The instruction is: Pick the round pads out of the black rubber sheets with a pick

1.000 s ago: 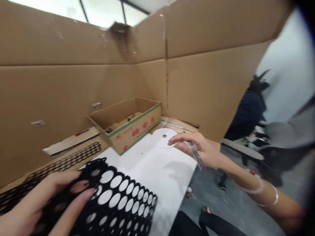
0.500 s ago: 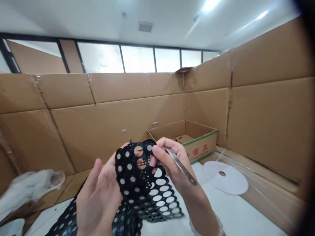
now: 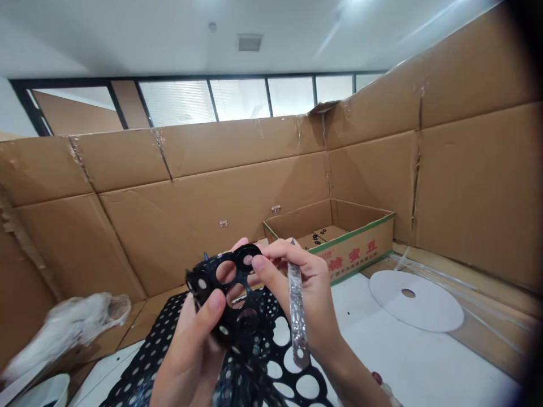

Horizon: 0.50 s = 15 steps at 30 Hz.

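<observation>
Both hands pinch the black perforated sheet [image 3: 237, 316] raised above the white bench [image 3: 424, 362]: left hand [image 3: 190, 356] from below, right hand [image 3: 297, 294] at its top edge, also clasping a metal blade [image 3: 297, 316]. Beside: white disc [image 3: 416, 302], cardboard box [image 3: 339, 237].

An office workstation: cardboard partition walls [image 3: 237, 186], glazed partition windows [image 3: 237, 99], ceiling lights.

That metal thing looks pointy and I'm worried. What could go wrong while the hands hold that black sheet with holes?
The metal strip in the right hand has a pointed tip close to the fingers, so it might poke one. The black sheet is bent between both hands, left hand below; it could spring back or slip.
</observation>
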{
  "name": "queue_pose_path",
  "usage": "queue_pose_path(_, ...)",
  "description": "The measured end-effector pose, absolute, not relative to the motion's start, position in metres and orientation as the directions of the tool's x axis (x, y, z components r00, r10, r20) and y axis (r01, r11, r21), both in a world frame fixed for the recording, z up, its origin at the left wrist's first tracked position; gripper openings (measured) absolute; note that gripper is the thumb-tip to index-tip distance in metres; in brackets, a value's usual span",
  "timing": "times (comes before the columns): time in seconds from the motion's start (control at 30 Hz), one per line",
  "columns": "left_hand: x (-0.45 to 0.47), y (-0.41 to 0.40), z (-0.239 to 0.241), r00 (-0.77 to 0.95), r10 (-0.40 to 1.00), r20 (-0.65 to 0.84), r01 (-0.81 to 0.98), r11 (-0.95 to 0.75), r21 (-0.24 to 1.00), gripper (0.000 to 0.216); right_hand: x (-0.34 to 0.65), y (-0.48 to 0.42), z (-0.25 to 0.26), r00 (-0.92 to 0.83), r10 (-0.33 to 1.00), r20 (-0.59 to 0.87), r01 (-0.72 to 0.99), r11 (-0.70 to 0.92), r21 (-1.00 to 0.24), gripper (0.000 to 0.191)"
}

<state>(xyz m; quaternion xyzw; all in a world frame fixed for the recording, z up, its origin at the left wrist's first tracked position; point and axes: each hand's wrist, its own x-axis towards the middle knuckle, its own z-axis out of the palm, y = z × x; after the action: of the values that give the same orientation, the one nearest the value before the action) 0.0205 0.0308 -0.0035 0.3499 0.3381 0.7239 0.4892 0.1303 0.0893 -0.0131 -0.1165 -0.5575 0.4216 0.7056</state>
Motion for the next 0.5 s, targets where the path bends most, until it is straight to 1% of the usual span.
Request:
queue_pose_path(0.07, 0.023, 0.024, -0.003, -0.386, 0.91, 0.152, -0.35, -0.297, 0.888, 0.035, 0.13, 0.084, -0.014, 0.07, 0.717, 0.694, -0.398, 0.658, -0.639, 0.009)
queue_pose_path(0.13, 0.026, 0.021, -0.003, -0.427, 0.89, 0.159, -0.246, -0.283, 0.927, 0.036, 0.132, 0.079, -0.014, 0.139, 0.669, 0.73, -0.27, 0.735, -0.622, 0.007)
queue_pose_path(0.23, 0.029, 0.022, -0.002, -0.498, 0.823, 0.274, -0.064, -0.351, 0.934, 0.027, 0.136, 0.079, -0.013, 0.199, 0.553, 0.809, -0.067, 0.831, -0.552, 0.008)
queue_pose_path(0.3, 0.03, 0.024, -0.002, -0.559, 0.733, 0.387, 0.086, -0.413, 0.907, 0.024, 0.137, 0.086, -0.014, 0.145, 0.501, 0.853, 0.059, 0.856, -0.513, 0.013)
queue_pose_path(0.33, 0.03, 0.025, -0.001, -0.58, 0.686, 0.44, 0.154, -0.438, 0.886, 0.021, 0.137, 0.091, -0.015, 0.091, 0.504, 0.859, 0.104, 0.853, -0.511, 0.016)
queue_pose_path(0.4, 0.03, 0.026, 0.0, -0.613, 0.61, 0.502, 0.239, -0.463, 0.854, 0.013, 0.138, 0.098, -0.018, -0.019, 0.555, 0.831, 0.116, 0.827, -0.55, 0.021)
queue_pose_path(0.47, 0.03, 0.026, 0.001, -0.628, 0.571, 0.529, 0.272, -0.476, 0.836, 0.011, 0.14, 0.1, -0.021, -0.072, 0.608, 0.791, 0.004, 0.793, -0.609, 0.034)
queue_pose_path(0.5, 0.029, 0.027, 0.002, -0.628, 0.563, 0.538, 0.279, -0.482, 0.83, 0.013, 0.14, 0.099, -0.023, -0.067, 0.612, 0.788, -0.072, 0.785, -0.615, 0.038)
